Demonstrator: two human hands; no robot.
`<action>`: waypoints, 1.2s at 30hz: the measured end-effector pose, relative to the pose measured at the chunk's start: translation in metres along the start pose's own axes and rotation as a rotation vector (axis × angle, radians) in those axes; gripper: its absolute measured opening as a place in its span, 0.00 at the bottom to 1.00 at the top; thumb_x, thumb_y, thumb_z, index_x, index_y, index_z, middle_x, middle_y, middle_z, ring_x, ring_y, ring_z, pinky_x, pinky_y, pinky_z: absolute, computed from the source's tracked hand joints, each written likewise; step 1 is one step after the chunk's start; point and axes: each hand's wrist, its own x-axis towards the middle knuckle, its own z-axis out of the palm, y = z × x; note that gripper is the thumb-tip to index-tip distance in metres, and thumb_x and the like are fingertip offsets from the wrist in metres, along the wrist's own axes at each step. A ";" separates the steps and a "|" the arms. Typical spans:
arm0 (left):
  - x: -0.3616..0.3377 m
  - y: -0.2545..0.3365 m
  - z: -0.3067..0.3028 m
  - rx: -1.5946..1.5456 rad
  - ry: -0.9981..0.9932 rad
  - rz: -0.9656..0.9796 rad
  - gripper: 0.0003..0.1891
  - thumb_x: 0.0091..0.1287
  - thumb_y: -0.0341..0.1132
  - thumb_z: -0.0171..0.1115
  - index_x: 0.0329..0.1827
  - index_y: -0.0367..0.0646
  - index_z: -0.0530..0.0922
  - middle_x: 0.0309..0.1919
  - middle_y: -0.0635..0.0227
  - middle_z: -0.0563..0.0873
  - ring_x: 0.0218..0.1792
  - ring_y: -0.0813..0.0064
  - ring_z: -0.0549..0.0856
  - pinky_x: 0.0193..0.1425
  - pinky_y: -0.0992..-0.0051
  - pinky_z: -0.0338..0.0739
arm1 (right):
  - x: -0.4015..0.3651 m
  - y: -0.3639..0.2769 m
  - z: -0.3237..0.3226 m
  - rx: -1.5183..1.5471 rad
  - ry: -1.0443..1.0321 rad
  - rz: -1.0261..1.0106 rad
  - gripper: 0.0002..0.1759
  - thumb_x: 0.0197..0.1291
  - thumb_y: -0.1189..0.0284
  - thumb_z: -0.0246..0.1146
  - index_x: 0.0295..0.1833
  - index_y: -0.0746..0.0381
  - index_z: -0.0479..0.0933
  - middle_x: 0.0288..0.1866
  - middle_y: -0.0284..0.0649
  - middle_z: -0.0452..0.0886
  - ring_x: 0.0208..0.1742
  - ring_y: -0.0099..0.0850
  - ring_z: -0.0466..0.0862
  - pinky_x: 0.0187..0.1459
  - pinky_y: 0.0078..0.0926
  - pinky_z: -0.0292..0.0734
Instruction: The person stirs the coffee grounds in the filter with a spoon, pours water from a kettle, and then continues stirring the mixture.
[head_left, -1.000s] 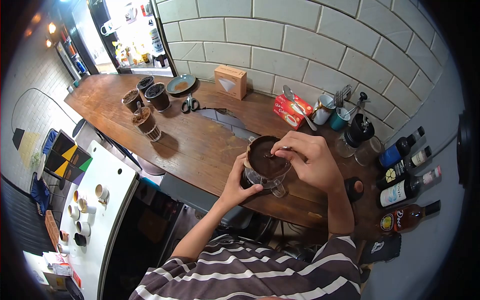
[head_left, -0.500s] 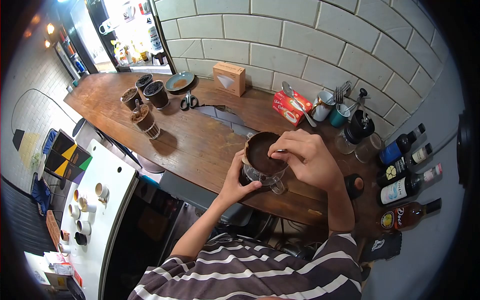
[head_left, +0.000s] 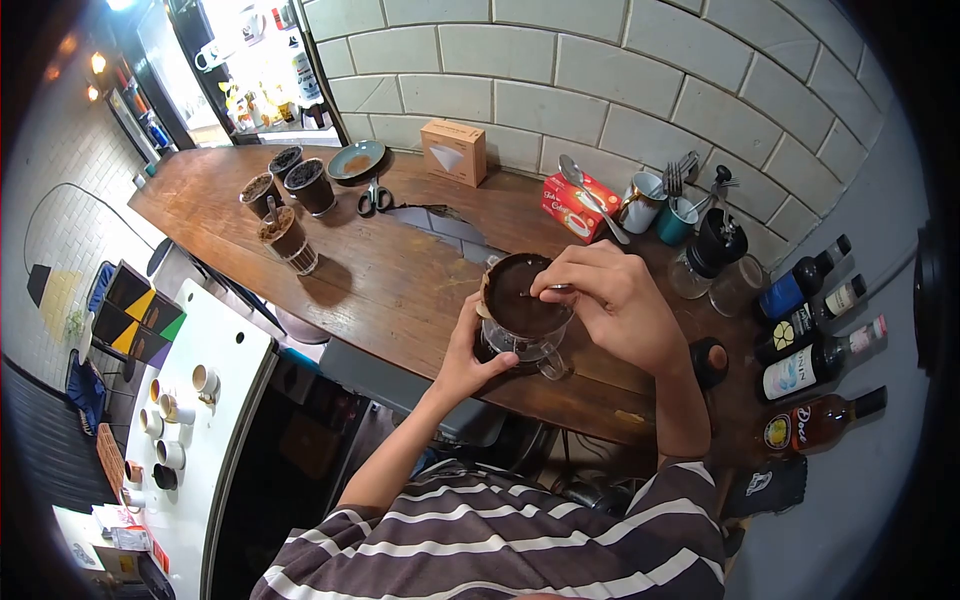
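Observation:
A paper filter of dark wet coffee [head_left: 522,298] sits at the top of a glass coffee server [head_left: 530,347] with a clear handle. My left hand [head_left: 468,350] is wrapped around the server's left side, thumb across the front of the glass. Over the filter, my right hand [head_left: 602,300] pinches a small shiny metal spoon [head_left: 560,288]; most of it is hidden by my fingers and the coffee. The dripper under the filter is mostly covered.
Cups of coffee grounds [head_left: 288,240], scissors [head_left: 375,200] and a blue plate [head_left: 357,160] are at the left. A filter box [head_left: 453,152], red box [head_left: 580,207], cutlery cup [head_left: 678,222] and grinder [head_left: 715,245] line the wall. Several bottles [head_left: 805,370] stand right.
The view has shifted slightly. My right hand has moved a little over the filter with the spoon. My left hand keeps its hold on the server.

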 end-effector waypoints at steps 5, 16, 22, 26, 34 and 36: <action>-0.001 -0.001 0.001 -0.020 0.010 -0.024 0.49 0.54 0.46 0.76 0.73 0.36 0.57 0.64 0.58 0.70 0.68 0.66 0.69 0.73 0.67 0.61 | -0.002 0.001 -0.004 0.030 -0.082 0.036 0.10 0.51 0.85 0.60 0.39 0.67 0.81 0.35 0.41 0.83 0.39 0.40 0.83 0.47 0.32 0.72; -0.001 -0.001 0.000 0.018 0.018 -0.012 0.49 0.54 0.48 0.76 0.73 0.35 0.59 0.63 0.59 0.70 0.67 0.66 0.69 0.72 0.67 0.61 | 0.001 -0.002 -0.002 0.072 -0.015 0.078 0.09 0.52 0.84 0.61 0.39 0.67 0.82 0.36 0.42 0.84 0.39 0.40 0.83 0.45 0.32 0.73; -0.001 -0.003 0.001 -0.001 0.011 -0.011 0.47 0.54 0.48 0.76 0.72 0.36 0.59 0.63 0.60 0.70 0.67 0.67 0.69 0.72 0.68 0.62 | -0.002 0.002 0.001 0.033 -0.006 0.035 0.10 0.51 0.86 0.62 0.39 0.66 0.83 0.35 0.41 0.84 0.37 0.39 0.84 0.41 0.31 0.77; -0.001 0.001 0.003 -0.040 0.022 -0.033 0.47 0.54 0.48 0.76 0.72 0.37 0.59 0.63 0.60 0.70 0.67 0.68 0.69 0.72 0.68 0.62 | -0.001 0.003 0.004 0.040 0.070 0.042 0.12 0.50 0.89 0.63 0.39 0.66 0.83 0.34 0.41 0.84 0.35 0.37 0.86 0.37 0.29 0.81; -0.001 -0.006 -0.001 0.051 0.017 0.004 0.47 0.54 0.49 0.76 0.71 0.37 0.60 0.63 0.60 0.70 0.66 0.66 0.70 0.72 0.67 0.62 | -0.001 -0.002 0.000 0.143 -0.004 0.125 0.08 0.55 0.84 0.61 0.41 0.70 0.82 0.37 0.45 0.83 0.39 0.41 0.84 0.42 0.33 0.78; -0.001 -0.003 0.001 0.033 0.019 -0.003 0.47 0.54 0.50 0.76 0.70 0.36 0.61 0.63 0.60 0.70 0.66 0.66 0.70 0.72 0.67 0.62 | -0.001 -0.002 0.000 0.124 0.015 0.133 0.09 0.55 0.85 0.61 0.41 0.70 0.82 0.37 0.45 0.83 0.39 0.41 0.84 0.42 0.32 0.78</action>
